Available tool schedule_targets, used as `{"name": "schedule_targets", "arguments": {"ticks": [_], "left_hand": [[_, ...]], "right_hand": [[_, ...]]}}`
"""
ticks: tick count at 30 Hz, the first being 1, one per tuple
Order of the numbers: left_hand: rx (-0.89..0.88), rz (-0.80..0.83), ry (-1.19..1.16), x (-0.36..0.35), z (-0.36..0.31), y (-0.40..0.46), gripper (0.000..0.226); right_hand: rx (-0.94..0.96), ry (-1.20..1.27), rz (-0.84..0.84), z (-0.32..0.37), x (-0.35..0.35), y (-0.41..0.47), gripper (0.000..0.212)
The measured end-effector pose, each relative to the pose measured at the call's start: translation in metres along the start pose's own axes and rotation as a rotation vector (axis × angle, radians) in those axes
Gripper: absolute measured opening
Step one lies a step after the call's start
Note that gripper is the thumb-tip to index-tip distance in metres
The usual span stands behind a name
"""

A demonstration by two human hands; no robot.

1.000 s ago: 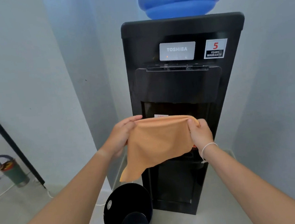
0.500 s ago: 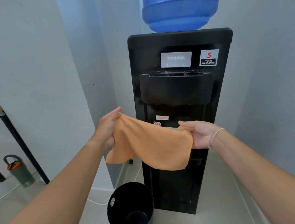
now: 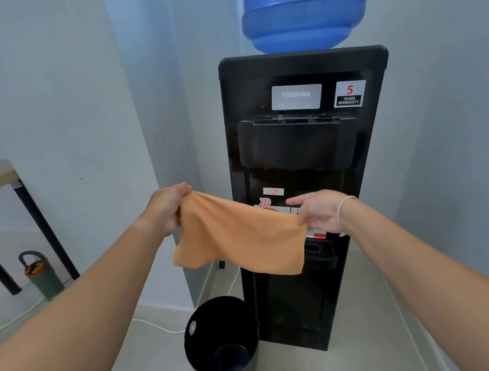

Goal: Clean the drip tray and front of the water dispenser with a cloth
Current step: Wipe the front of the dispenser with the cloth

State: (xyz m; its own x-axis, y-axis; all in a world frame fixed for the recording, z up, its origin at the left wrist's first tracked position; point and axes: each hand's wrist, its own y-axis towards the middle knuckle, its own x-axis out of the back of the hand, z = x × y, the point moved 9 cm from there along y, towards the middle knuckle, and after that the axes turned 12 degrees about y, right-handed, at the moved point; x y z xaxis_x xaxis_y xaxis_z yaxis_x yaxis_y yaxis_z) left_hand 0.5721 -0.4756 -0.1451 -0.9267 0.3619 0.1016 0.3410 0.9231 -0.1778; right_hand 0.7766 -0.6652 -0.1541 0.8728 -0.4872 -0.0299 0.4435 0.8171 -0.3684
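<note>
A black water dispenser (image 3: 307, 144) with a blue bottle (image 3: 303, 11) on top stands against the wall. An orange cloth (image 3: 239, 236) hangs spread in the air in front of its tap recess. My left hand (image 3: 165, 210) pinches the cloth's upper left corner. My right hand (image 3: 319, 211) pinches the upper right corner, index finger pointing left. The drip tray (image 3: 320, 252) shows as a dark grille just right of the cloth's lower edge; the cloth hides most of it.
A black waste bin (image 3: 221, 344) stands on the floor at the dispenser's lower left. A white cable (image 3: 158, 326) runs along the floor. A green flask (image 3: 43, 277) sits by a black table leg (image 3: 46, 229) at far left. Walls close in on both sides.
The view has pulled back from the dispenser. Both hands have moved apart and lowered, so the cloth now hangs stretched wide between them, below the taps.
</note>
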Motion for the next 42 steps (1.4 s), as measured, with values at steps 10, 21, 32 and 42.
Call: {"name": "schedule_targets", "arguments": {"ticks": [10,21,32,42], "left_hand": [[0.045,0.468,0.646,0.012,0.007,-0.012,0.046],[-0.127,0.329,0.788,0.03,-0.006,-0.005,0.008],[-0.017,0.397,0.41,0.052,-0.003,-0.006,0.024],[-0.253,0.238,0.805,0.065,-0.016,-0.011,0.018]], "right_hand": [[0.184,-0.486,-0.273,0.046,0.017,-0.004,0.029],[0.071,-0.546,-0.294,0.052,0.008,-0.015,0.035],[0.096,-0.189,-0.08,0.024,0.007,-0.012,0.034],[0.357,-0.801,-0.265,0.053,-0.009,-0.022,0.025]]}}
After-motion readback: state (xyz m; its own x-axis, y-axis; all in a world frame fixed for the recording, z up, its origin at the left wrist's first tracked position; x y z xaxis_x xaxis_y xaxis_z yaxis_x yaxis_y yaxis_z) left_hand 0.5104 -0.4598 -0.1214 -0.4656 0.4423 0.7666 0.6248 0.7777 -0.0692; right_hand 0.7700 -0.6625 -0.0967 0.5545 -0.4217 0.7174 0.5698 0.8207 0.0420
